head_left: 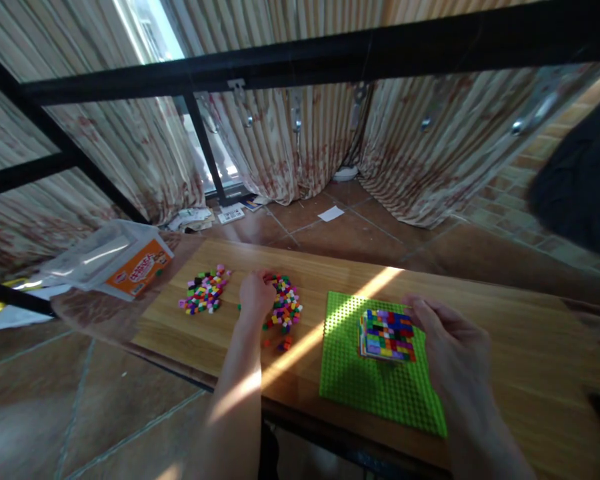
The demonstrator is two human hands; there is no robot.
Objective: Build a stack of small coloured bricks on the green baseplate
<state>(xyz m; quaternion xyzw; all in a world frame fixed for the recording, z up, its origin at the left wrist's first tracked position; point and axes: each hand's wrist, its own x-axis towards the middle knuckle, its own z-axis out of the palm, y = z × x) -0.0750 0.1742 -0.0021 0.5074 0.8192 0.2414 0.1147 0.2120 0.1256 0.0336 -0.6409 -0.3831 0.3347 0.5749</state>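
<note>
My left hand (257, 295) reaches to the left edge of a loose pile of small coloured bricks (286, 303). Its fingers are curled together, and whatever is between them is too small to make out. A multicoloured block of stacked bricks (387, 335) stands on a green studded baseplate (355, 380). Beside the block's right side is my right hand (453, 340), with thumb and fingers drawn together close to its far right corner. Anything pinched there is hidden, and I cannot tell whether the fingertips touch the block.
A second brick pile (205, 291) lies farther left on the wooden tabletop (180, 333). Past it stands a clear plastic box (125, 260) with an orange label. Behind the table are a black metal frame (300, 57), patterned curtains (300, 153) and papers on the tiled floor.
</note>
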